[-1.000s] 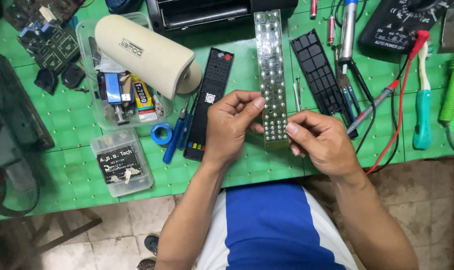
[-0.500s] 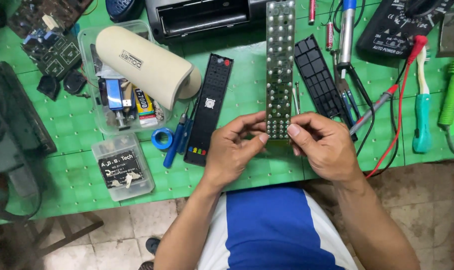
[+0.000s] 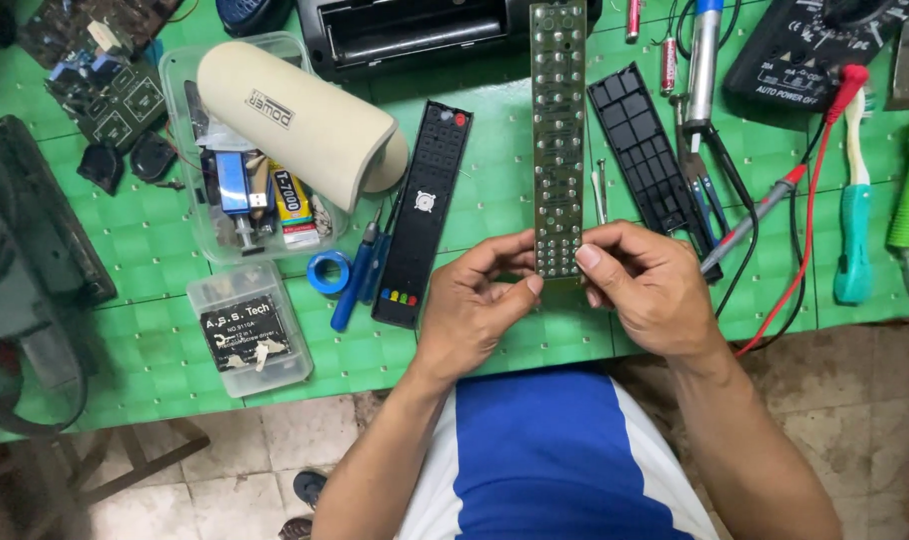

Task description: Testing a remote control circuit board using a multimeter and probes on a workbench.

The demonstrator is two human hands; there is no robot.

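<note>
Fingers [image 3: 523, 262] of both hands pinch the near end of a long board [image 3: 559, 130], the left hand [image 3: 475, 310] on its left edge and the right hand [image 3: 650, 290] on its right, the strip held upright-away over the green table [image 3: 495, 200]. Gripped only at one end, the board could likely flex, slip, or tip onto the parts beneath it. Left of the board lies a black remote front [image 3: 423, 215]; right of it, a black back shell [image 3: 643, 148]. Farther left of the board, a clear tub [image 3: 185, 150] holds small tubes and oddments, with a cream cylinder [image 3: 295, 120] resting across it; below that sits a small clear box [image 3: 250, 330] with pale bits inside.
</note>
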